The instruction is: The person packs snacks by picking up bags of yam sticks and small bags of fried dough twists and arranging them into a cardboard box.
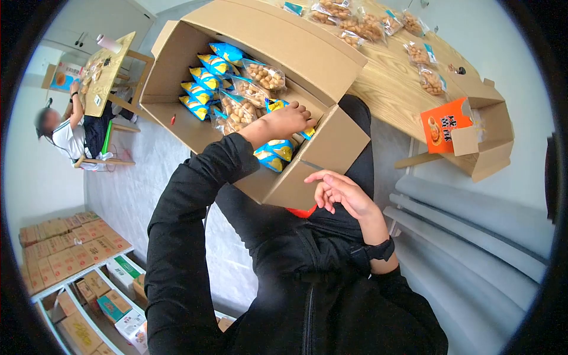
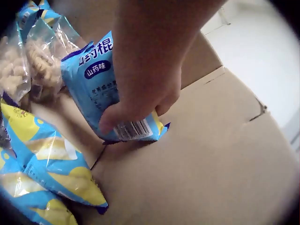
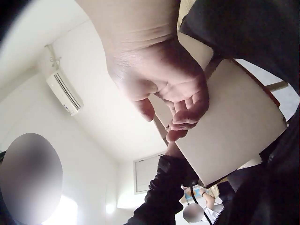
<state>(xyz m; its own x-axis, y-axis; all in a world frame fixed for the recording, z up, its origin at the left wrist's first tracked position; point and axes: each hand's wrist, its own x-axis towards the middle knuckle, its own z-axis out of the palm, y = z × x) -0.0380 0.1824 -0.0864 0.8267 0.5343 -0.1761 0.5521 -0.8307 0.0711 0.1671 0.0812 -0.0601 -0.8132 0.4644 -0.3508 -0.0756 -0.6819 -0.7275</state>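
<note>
My left hand (image 1: 283,123) (image 2: 150,70) is inside a large cardboard box (image 1: 278,32), gripping a blue snack packet (image 2: 91,79) by its side, thumb near the barcode. In the head view the hand covers most of that packet. Beside it lie clear bags of brown snacks (image 1: 265,76) (image 2: 44,61), with more blue-and-yellow packets (image 1: 204,78) (image 2: 51,164) in the box. My right hand (image 1: 344,194) (image 3: 164,84) hovers just outside the box's near flap, fingers loosely bent, nothing in it.
More snack bags (image 1: 361,26) lie on the wooden table (image 1: 390,77). An open carton with an orange label (image 1: 447,127) stands at its right end. Another person (image 1: 71,127) sits at a table (image 1: 109,65) on the left. Stacked cartons (image 1: 71,254) fill the lower left.
</note>
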